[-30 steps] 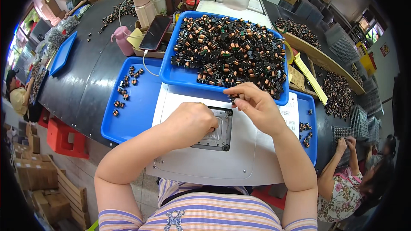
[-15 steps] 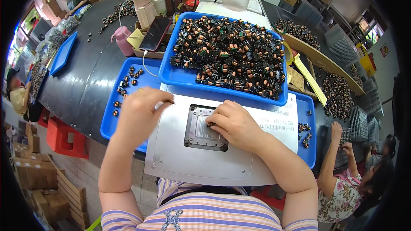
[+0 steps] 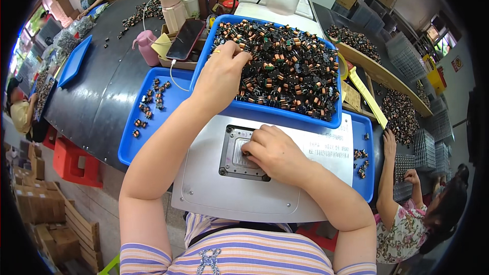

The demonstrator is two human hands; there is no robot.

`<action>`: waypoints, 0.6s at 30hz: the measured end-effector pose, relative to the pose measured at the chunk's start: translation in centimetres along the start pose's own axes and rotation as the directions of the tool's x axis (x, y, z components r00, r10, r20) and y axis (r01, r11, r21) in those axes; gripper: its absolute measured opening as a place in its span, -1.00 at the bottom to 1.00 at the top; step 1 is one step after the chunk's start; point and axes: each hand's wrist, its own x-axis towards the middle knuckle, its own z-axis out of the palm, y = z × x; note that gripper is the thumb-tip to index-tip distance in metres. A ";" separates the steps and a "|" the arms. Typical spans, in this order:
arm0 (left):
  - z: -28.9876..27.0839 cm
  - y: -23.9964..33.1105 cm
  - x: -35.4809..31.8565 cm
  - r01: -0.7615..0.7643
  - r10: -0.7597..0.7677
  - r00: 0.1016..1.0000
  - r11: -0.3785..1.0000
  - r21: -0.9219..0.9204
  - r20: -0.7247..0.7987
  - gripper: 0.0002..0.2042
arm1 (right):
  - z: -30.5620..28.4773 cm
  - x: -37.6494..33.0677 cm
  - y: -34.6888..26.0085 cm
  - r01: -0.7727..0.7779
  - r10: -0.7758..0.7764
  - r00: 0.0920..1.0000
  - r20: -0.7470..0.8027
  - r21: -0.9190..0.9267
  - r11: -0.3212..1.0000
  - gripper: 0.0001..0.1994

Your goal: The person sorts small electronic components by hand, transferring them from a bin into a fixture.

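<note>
My left hand [image 3: 222, 73] reaches over the left part of a large blue tray [image 3: 285, 115]. Its fingers are curled together at a heap of small copper-wound coils [image 3: 290, 71] with black bases; whatever is between them is hidden. Below, my right hand [image 3: 279, 152] rests over a metal fixture [image 3: 235, 170] set into a silver machine plate [image 3: 229, 193]. Thumb and forefinger pinch a small coil [image 3: 246, 154] above the fixture's recess, with only a dark bit of it showing.
Blue trays with a few coils stand left [image 3: 130, 145] and right [image 3: 369, 183], partly under the large tray. A phone [image 3: 187, 39], a pink bottle [image 3: 146, 48] and a yellow strip [image 3: 367, 97] lie around it. A co-worker's hand [image 3: 389, 145] is at the right.
My left hand has moved up and right, from above the silver plate's left edge to the coil heap. My right hand stays at the fixture, shifted only slightly. The co-worker's arm at right has shifted.
</note>
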 end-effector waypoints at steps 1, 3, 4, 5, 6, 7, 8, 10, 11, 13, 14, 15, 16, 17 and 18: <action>0.0 0.0 0.1 0.007 -0.007 1.000 1.000 0.027 -0.002 -0.74 | 0.1 0.0 -0.2 0.000 0.000 1.000 0.000 0.000 1.000 -0.82; -0.1 0.0 0.1 0.024 -0.024 1.000 0.999 0.047 0.004 -0.75 | 0.2 -0.2 -0.6 0.006 -0.006 1.000 0.003 -0.101 0.995 -0.80; -0.1 0.1 0.0 0.042 -0.042 0.999 0.997 0.069 0.009 -0.75 | 0.3 -0.3 -0.6 0.005 -0.005 1.000 0.002 -0.101 0.995 -0.80; -0.2 0.2 0.1 0.039 -0.039 0.999 0.997 0.068 0.010 -0.75 | 0.3 -0.4 -0.5 0.000 0.001 1.000 0.004 -0.094 0.996 -0.80; -0.3 0.3 0.1 0.038 -0.038 0.999 0.998 0.053 0.005 -0.76 | 0.4 -0.4 -0.4 -0.006 0.006 1.000 0.005 -0.088 0.996 -0.81; -0.3 0.4 0.2 0.037 -0.037 0.999 0.999 0.038 0.000 -0.76 | 0.2 -0.5 -0.1 -0.008 0.009 1.000 0.003 -0.089 0.996 -0.81; -0.4 0.3 0.2 0.035 -0.035 0.999 0.999 0.040 0.000 -0.76 | -0.1 -0.4 0.4 0.006 -0.007 1.000 -0.020 -0.016 1.000 -0.83; -0.7 0.1 0.3 -0.033 0.032 0.998 0.999 0.007 0.052 -0.75 | -1.2 -0.4 1.2 0.023 -0.020 0.999 -0.046 0.056 0.998 -0.85; -0.9 0.0 0.2 -0.033 0.032 0.998 0.999 0.011 0.050 -0.75 | -1.9 -0.3 1.5 -0.139 0.208 0.963 -0.174 0.340 0.930 -0.86; -1.3 -0.3 -0.2 -0.012 0.012 0.997 1.000 -0.008 0.076 -0.77 | -4.0 0.1 2.2 -0.233 0.583 0.793 -0.175 0.798 0.556 -0.86; -1.3 -0.5 -0.4 -0.010 0.010 0.997 1.000 -0.007 0.074 -0.77 | -5.3 0.5 2.7 -0.195 0.694 0.714 -0.091 0.926 0.323 -0.84; -1.4 -0.5 -0.4 -0.029 0.030 0.998 0.999 -0.021 0.052 -0.80 | -6.2 0.1 3.7 -0.313 0.706 0.698 -0.122 0.834 0.454 -0.85; -1.5 -0.4 -0.4 -0.048 0.049 0.998 0.998 -0.034 0.029 -0.83 | -6.9 -0.2 4.5 -0.423 0.712 0.685 -0.155 0.710 0.562 -0.85; -1.5 -0.4 -0.5 -0.050 0.051 0.998 0.998 -0.036 0.030 -0.83 | -7.2 -0.4 4.8 -0.487 0.639 0.726 -0.254 0.466 0.739 -0.85; -1.5 -0.4 -0.6 0.010 -0.010 1.000 0.994 -0.110 0.002 -0.84 | -7.2 -0.4 5.2 -0.488 0.640 0.725 -0.254 0.466 0.738 -0.85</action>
